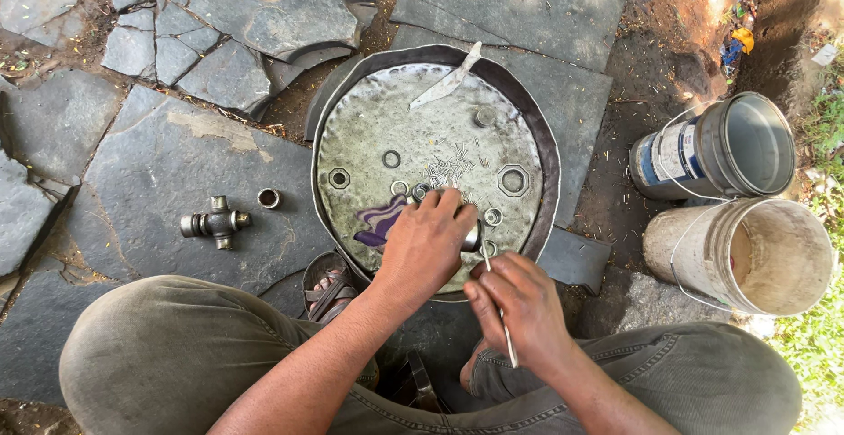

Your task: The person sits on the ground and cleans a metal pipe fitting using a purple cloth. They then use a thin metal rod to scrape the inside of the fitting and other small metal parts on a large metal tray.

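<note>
My left hand [428,243] grips a small metal bearing cup [472,236] over the near edge of a round dented metal tray [352,136]. My right hand [519,307] holds a thin metal rod [505,329], its tip pointing into the cup's mouth. A pile of thin needle rollers [450,169] lies in the tray's middle, with several rings, nuts and caps [512,179] scattered around it. A flat metal blade [447,80] rests at the tray's far rim. A purple mark [378,222] shows beside my left hand.
A metal cross joint [214,221] and a small cup [268,197] lie on the stone slabs to the left. Two buckets [734,147] [756,255] lie on their sides at the right. My knees and a sandalled foot [327,290] frame the tray's near side.
</note>
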